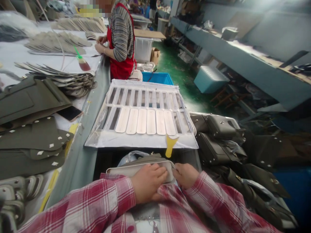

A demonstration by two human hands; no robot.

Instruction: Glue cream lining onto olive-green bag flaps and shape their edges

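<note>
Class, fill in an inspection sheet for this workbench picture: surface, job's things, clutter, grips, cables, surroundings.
Surface: grey bench edge beside a white-covered table.
Job's things: grey bag piece; slotted white template holding pale strips; yellow scraper.
Clutter: olive panels, phone, brush, dark bags.
Grips: left hand and right hand, both closed on the grey bag piece.
Cables: one thin pale cord over the table.
Surroundings: co-worker, blue bin, green floor.
</note>
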